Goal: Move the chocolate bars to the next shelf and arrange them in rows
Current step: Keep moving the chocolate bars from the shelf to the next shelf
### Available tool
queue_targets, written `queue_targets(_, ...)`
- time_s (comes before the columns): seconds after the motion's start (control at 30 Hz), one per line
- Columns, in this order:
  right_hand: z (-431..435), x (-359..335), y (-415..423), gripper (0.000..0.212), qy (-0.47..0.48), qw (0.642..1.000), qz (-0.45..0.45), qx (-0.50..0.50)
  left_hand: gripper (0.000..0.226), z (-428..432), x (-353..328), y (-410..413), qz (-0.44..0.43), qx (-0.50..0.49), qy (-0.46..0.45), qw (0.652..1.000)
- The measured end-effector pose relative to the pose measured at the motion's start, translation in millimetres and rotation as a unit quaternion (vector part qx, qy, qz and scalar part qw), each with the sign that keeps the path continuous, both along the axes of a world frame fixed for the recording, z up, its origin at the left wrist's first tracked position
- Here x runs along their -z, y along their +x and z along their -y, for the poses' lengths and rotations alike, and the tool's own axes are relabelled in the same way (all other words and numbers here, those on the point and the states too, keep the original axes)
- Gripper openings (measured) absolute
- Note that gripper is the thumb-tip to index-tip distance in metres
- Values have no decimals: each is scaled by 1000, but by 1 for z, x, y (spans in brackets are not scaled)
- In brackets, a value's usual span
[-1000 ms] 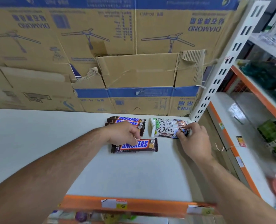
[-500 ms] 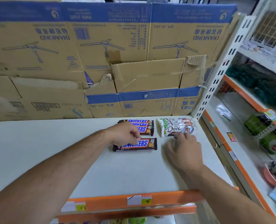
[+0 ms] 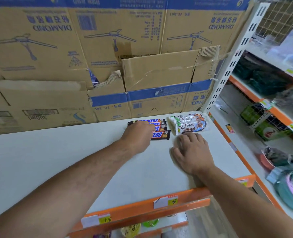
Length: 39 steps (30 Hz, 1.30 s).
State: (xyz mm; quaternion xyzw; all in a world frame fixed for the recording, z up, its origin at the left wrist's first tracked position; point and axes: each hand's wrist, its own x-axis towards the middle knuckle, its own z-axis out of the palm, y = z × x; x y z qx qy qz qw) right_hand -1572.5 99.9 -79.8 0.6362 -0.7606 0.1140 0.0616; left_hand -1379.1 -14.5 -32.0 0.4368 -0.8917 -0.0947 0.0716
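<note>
My left hand [image 3: 138, 137] lies over the left ends of the brown-wrapped Snickers chocolate bars [image 3: 160, 130], packed in a row near the back right corner of the white shelf board [image 3: 56, 160]. Its fingers are hidden, so I cannot tell whether they grip. My right hand [image 3: 192, 150] rests palm down on the board, fingers straight and close together, just in front of the white-wrapped Dove chocolate bars [image 3: 189, 124] by the right edge. Printed cardboard boxes [image 3: 108, 48] line the back edge.
</note>
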Motion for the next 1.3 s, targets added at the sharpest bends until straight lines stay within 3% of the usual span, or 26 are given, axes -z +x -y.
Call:
queue_targets(0.17, 0, -1, 0, 48, 4, 1000, 3, 1, 34, -4, 8, 5, 2, 26, -94, 995)
queue_targets(0.57, 0, -1, -2, 45, -7, 1000, 5, -12, 35, 3, 15, 2, 62, 6, -97, 993)
queue_targets(0.77, -1, -5, -1, 41, -5, 1000, 4, -20, 48, -18, 3, 5, 58, -44, -70, 995)
queue_targets(0.87, -2, -7, 0, 41, -6, 1000, 12, -23, 37, -40, -1, 14, 56, -89, -68, 992)
queue_targets(0.97, -3, -9, 1, 41, 0, 1000, 11, -26, 34, -62, -4, 29, 55, -152, 16, 987)
queue_targets(1.13, -10, -19, 10, 33, 54, 996, 8, -69, 39, -89, -9, 60, 82, -208, 70, 972)
queue_targets(1.3, -11, -47, 60, 36, 146, 974, 75, -154, 43, -109, -16, 100, 61, -256, 78, 962)
